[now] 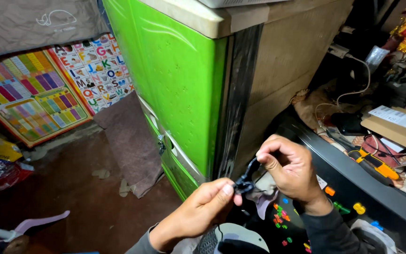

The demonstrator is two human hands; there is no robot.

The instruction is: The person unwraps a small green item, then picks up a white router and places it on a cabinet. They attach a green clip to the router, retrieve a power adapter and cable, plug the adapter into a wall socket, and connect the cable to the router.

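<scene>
A: What's on the far left, by the wall?

B: Two learning charts (57, 84), bright colours, leaning there. Brown cloth (130, 141) on the floor just beside them. Then the green cabinet (175, 80), mid-room.

A: And the hands?

B: Both up in front of the cabinet's lower corner. Left hand (203, 209) pinches the bottom end of a small black cable piece (247, 178), thumb & forefinger closed on it. Right hand (290, 171) is curled tight round the top end, just beside the left. Can't tell exactly what the piece is, too small & dark.

A: Right side?

B: Dark bench edge (353, 181) runs behind the right wrist. Orange-handled tool (374, 162) lies near the bench's far edge, cardboard box (402, 127) past it at the back right corner. Little coloured bits (280, 218) scattered below the hands.
</scene>
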